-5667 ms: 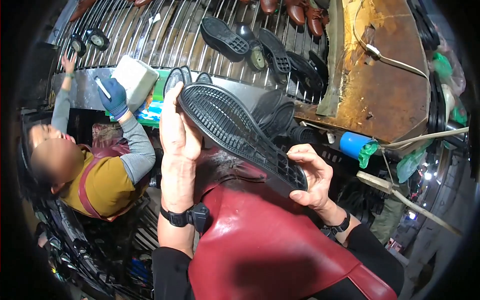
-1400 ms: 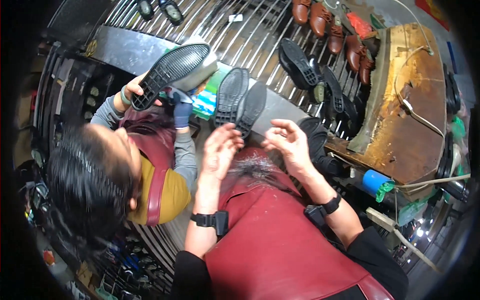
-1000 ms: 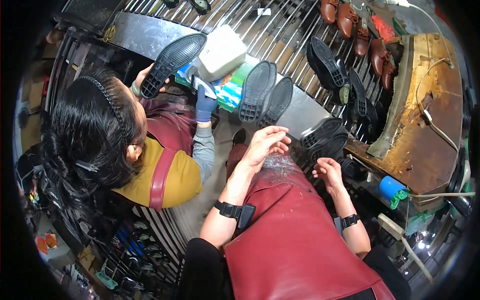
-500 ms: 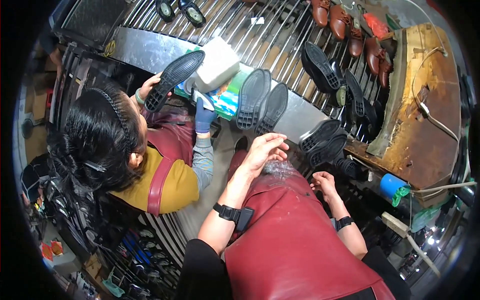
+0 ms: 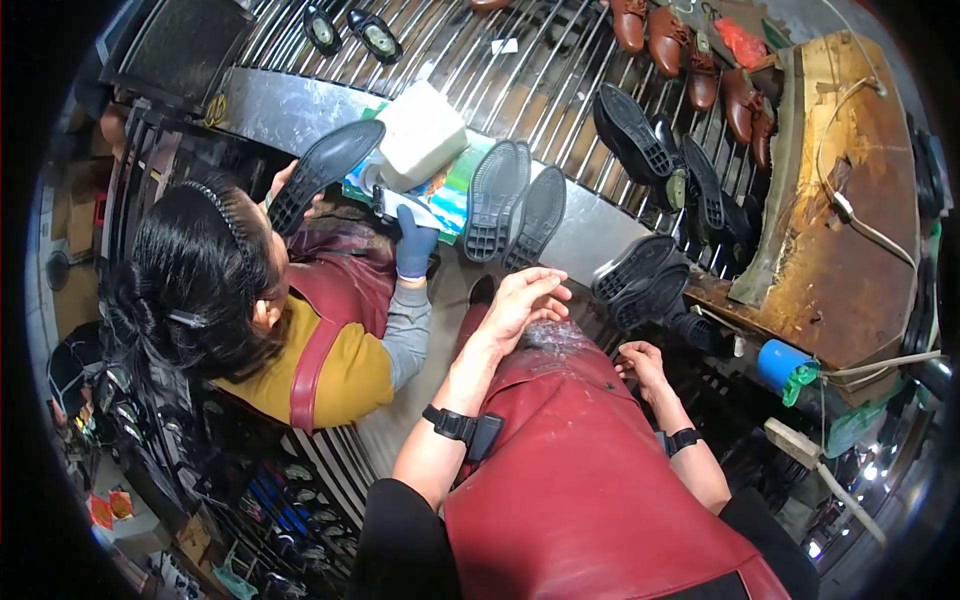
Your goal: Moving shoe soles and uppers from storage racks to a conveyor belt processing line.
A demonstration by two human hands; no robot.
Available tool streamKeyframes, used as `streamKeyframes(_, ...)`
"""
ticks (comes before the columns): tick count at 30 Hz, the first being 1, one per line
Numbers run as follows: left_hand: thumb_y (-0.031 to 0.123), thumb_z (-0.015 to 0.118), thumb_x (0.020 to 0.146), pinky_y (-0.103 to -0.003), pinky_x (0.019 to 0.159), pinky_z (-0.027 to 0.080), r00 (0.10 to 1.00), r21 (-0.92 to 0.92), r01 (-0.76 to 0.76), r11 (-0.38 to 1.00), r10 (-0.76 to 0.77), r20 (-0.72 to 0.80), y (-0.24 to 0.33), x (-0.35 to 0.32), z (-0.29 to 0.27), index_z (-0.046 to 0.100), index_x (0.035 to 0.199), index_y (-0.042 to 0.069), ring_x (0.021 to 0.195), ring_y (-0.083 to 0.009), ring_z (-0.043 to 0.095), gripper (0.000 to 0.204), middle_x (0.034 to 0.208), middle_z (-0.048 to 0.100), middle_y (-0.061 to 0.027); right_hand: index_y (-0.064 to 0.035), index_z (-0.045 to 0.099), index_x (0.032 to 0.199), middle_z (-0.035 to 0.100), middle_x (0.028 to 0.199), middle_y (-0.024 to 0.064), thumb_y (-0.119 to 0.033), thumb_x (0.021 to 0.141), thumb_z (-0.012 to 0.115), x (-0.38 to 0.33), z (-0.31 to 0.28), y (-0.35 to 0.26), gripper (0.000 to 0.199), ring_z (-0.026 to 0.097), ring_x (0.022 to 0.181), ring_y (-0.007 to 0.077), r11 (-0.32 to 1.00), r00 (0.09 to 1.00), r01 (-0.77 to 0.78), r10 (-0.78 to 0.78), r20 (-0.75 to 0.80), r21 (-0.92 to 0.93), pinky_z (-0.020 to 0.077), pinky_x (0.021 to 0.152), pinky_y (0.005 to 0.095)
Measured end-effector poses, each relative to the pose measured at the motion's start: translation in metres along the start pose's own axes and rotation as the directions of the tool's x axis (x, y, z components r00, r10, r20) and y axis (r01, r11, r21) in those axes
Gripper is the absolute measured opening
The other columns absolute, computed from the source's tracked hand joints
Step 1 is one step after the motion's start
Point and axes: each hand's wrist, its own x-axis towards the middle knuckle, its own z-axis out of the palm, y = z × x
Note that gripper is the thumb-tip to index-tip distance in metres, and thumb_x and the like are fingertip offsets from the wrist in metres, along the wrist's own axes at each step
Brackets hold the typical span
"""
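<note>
Above my apron-covered lap (image 5: 590, 430), my left hand (image 5: 525, 305) hovers with half-bent, loose fingers and nothing visible in it. Just beyond it, black shoe soles (image 5: 535, 218) lean on the metal ledge. My right hand (image 5: 642, 365) is lower, beside the apron's right edge, its fingers loosely curled and apparently holding nothing. Nearest to it are stacked black soles (image 5: 640, 285) at the ledge's end. To my left, a co-worker holds a black sole (image 5: 325, 170) in one hand, and a gloved hand (image 5: 415, 243) grips a brush-like tool with a white part (image 5: 405, 212).
A white plastic container (image 5: 422, 135) stands on a colourful sheet on the ledge (image 5: 300, 112). Behind run metal bars (image 5: 540, 90) bearing black soles and brown leather shoes (image 5: 668, 42). A worn wooden board (image 5: 850, 230) and a blue cup (image 5: 782, 362) are at the right.
The co-worker's sole has shifted down and left and turned its face, and the gloved hand's tool has tilted. My hands stay almost still; the whole view has shifted slightly.
</note>
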Motion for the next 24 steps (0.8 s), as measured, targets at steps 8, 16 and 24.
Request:
streamKeyframes(8,-0.007,0.068,0.08,-0.03,0.067,0.055,0.994,0.228,-0.091,0.969,0.101,-0.036,0.008,0.005,0.007,0.058,0.132,-0.007,0.07,-0.0151,0.063,0.053,0.085,0.062,-0.0047,-0.0016,0.07,0.111,0.074,0.092,0.0087,-0.024,0.091,0.078,0.012,0.0,-0.026,0.031,0.071,0.076,0.0158,0.99,0.991,0.104,-0.095,0.089,-0.098,0.0574,0.067,0.0306)
streamKeyframes(16,-0.006,0.061,0.087,-0.027,0.073,0.054,0.993,0.652,0.048,0.756,0.032,-0.11,-0.043,0.013,-0.024,0.063,0.13,-0.004,0.076,-0.0109,0.062,0.044,0.087,0.066,-0.0031,-0.0016,0.071,0.115,0.076,0.097,0.0103,-0.027,0.085,0.082,0.061,0.0,-0.057,0.04,0.071,0.087,0.0184,0.941,0.956,0.287,-0.269,0.118,-0.178,0.0579,0.079,0.0326)
streamKeyframes(24,0.009,0.063,0.092,-0.028,0.08,0.052,0.944,0.802,0.2,0.562,0.109,-0.312,-0.07,-0.043,-0.013,0.058,0.136,-0.006,0.082,-0.011,0.063,0.047,0.089,0.067,-0.003,0.0014,0.065,0.112,0.07,0.083,0.0058,-0.017,0.094,0.074,0.097,0.035,-0.08,0.027,0.066,0.067,0.0127,0.988,0.944,0.112,-0.072,0.321,-0.11,0.0523,0.058,0.0277)
